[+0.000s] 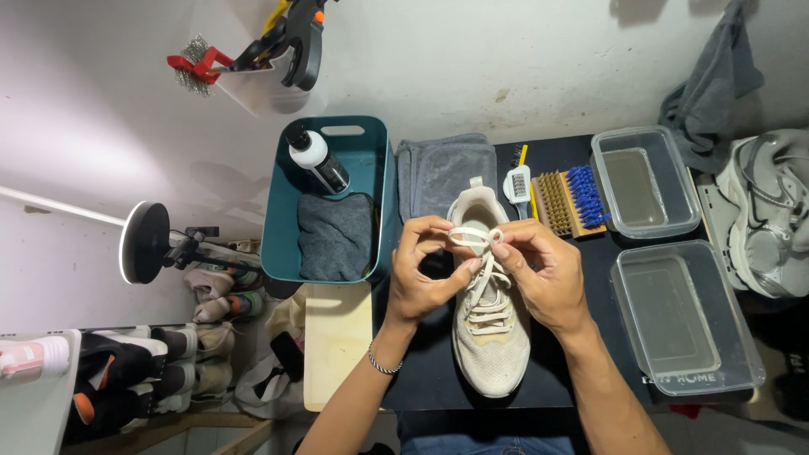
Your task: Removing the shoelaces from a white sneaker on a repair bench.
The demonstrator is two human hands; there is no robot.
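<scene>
Sneaker [491, 345]: cream, mid black tabletop [421, 371], toe toward wearer. Lace [472, 238] pinched at top eyelets; left hand [425, 270] grip and right hand [539, 274] grip both closed on it. Step, judged: lacing work; next needs steady pull. Beyond: grey towel [442, 173], brushes [573, 200], teal bin [278, 219], clear tubs [683, 316]. Nothing obstructs.

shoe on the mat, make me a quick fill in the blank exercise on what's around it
1. Both hands, left hand and right hand, pinch the ____ of the shoe.
2. The bottle lies in the teal ____.
3. The brush has ____ bristles at one end.
4. The two tubs right of the shoe are ____ plastic.

Missing words: lace; bin; blue; clear
</scene>
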